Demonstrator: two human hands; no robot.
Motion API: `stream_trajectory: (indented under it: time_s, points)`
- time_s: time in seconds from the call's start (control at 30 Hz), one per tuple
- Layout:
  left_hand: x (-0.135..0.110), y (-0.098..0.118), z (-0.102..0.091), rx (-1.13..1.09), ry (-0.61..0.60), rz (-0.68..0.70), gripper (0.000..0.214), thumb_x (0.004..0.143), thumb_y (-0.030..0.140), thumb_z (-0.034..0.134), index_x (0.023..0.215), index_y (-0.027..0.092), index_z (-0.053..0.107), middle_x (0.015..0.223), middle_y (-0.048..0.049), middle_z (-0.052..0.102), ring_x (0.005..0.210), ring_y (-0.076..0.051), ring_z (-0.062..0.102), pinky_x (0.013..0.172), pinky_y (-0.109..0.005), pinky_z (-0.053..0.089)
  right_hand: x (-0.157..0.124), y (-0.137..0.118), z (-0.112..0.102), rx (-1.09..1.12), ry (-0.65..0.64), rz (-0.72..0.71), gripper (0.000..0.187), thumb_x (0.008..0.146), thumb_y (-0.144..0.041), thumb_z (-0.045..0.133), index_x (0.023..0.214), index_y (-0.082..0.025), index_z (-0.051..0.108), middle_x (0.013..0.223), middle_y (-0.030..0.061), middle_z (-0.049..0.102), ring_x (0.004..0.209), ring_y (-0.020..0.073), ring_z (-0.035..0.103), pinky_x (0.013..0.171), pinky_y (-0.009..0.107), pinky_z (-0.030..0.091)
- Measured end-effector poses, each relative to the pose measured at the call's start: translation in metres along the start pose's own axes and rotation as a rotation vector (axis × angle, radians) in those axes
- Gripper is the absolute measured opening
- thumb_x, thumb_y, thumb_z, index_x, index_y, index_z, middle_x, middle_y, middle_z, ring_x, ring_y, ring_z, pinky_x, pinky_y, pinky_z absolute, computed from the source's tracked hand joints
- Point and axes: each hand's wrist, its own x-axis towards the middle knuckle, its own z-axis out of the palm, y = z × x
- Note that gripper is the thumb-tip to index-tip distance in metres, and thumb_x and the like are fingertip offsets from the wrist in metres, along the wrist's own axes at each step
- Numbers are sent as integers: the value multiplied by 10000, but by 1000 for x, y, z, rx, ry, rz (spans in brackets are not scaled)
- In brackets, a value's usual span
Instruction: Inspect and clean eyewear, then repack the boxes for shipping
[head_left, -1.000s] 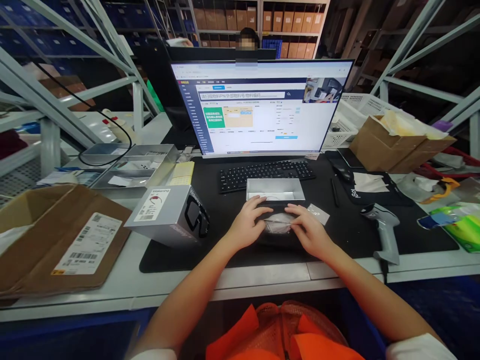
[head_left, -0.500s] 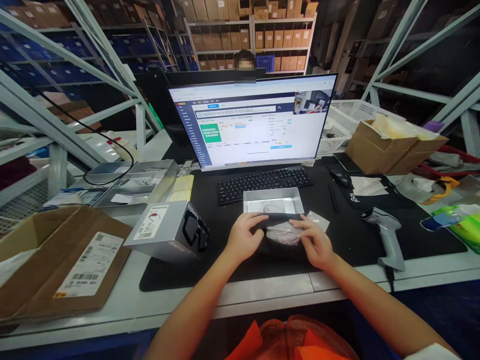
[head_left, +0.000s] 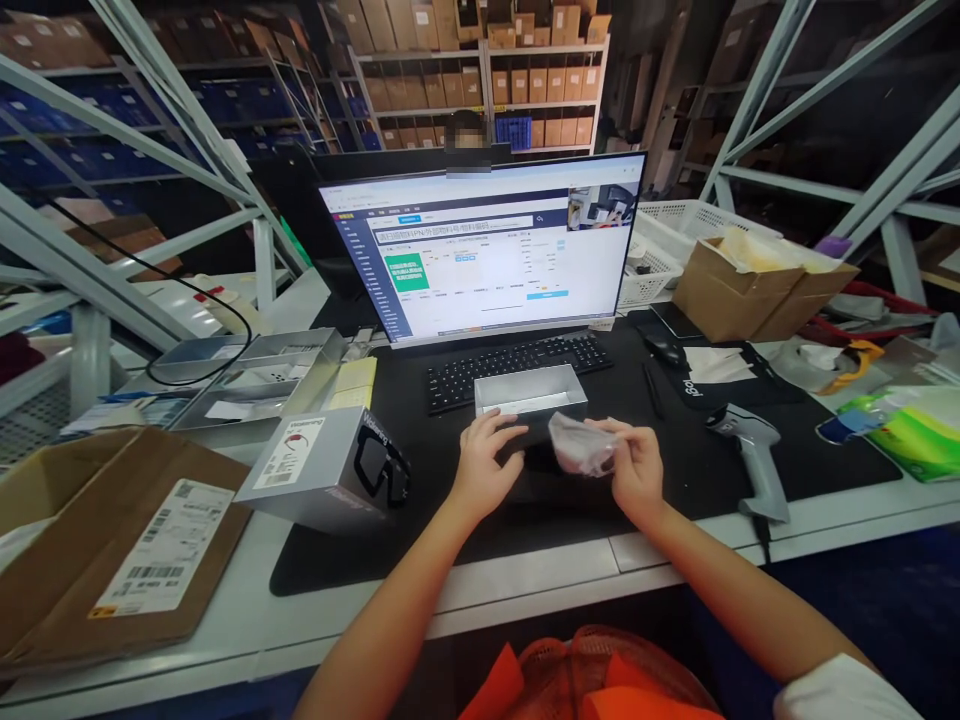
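My right hand (head_left: 636, 468) pinches a small clear plastic bag (head_left: 579, 446) with something pale inside, held just above the black desk mat (head_left: 690, 470). My left hand (head_left: 486, 462) rests on a flat black case (head_left: 536, 455) lying on the mat, fingers curled over its near edge. Directly behind both hands sits an open grey box tray (head_left: 529, 389), and behind that a black keyboard (head_left: 517, 369) in front of the lit monitor (head_left: 480, 250).
A grey product box (head_left: 322, 470) printed with glasses lies left of my hands. A cardboard carton (head_left: 112, 540) sits at the near left, grey trays (head_left: 255, 370) behind it. A barcode scanner (head_left: 750, 455), a mouse (head_left: 664, 347) and another carton (head_left: 750, 285) are right. A person sits behind the monitor.
My right hand has lifted the clear bag off the black case and drawn it to the right. My left hand stayed on the case. The view tilted and shifted slightly.
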Motion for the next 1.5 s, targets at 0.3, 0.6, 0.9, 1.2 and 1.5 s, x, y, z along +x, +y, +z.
stream_trajectory:
  time_s: [0.3,0.6,0.9,1.2,1.5]
  points:
    - [-5,3,3,-73,52,158,224,915,247,596,1117,216,688,1306,-96,638,1360,-298,477,1132,-538,383,31,-24,13,-6,53,263,180,1014,-419,487,989,-243,506,1072,88,731,914,203,695,791,359,544]
    - [-11,9,-3,-92,-53,281,203,862,299,676,1047,220,702,1340,-105,601,1336,-318,476,1106,-548,393,78,-32,49,269,272,405,314,861,-499,677,925,-233,523,742,-42,605,684,138,597,652,253,479]
    - [-17,23,-9,-50,-248,485,201,846,239,699,1044,256,729,1343,-74,619,1391,-324,445,1082,-528,441,126,7,-79,252,530,462,332,707,-407,709,818,-246,440,741,-67,596,734,111,635,733,237,539]
    - [-22,25,-14,-29,-195,569,265,876,6,503,906,171,708,1322,-124,639,1263,-260,604,1015,-408,572,87,68,-146,-293,264,787,277,655,-433,705,674,-228,519,567,-15,546,581,179,550,577,303,478]
    - [-13,15,-21,-34,-41,648,311,867,-57,475,976,141,688,1180,-145,690,1126,-230,677,930,-365,616,63,33,-101,-599,77,318,199,839,-255,560,1027,-203,599,1199,124,638,1195,273,553,1096,444,391]
